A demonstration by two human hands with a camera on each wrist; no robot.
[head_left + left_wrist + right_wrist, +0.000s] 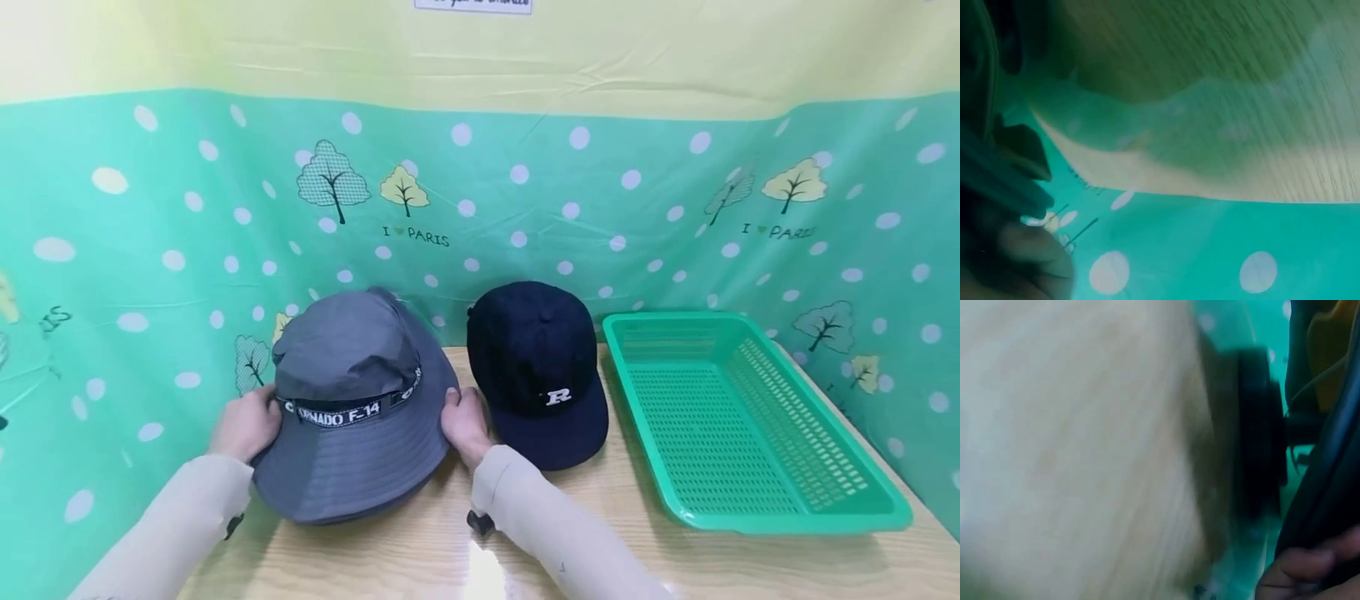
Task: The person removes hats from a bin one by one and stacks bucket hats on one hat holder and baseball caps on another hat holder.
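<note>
A dark grey bucket hat (345,350) with a white-lettered band reading "F-14" is held above the left of the table, its brim tilted down toward me. My left hand (247,423) grips the brim's left side, and my right hand (465,423) pinches the right side. Both wrist views catch fingers at the edge of dark fabric, dim and blurred. Beside my right hand lies a navy baseball cap (536,375) with a white letter R, its visor toward me. The underside of the bucket hat is hidden in the head view.
To the right of the cap stands a green plastic basket (645,450) with perforated walls and floor. A light wooden table (375,558) carries everything. Green and yellow printed cloth (517,208) hangs close behind and along both sides.
</note>
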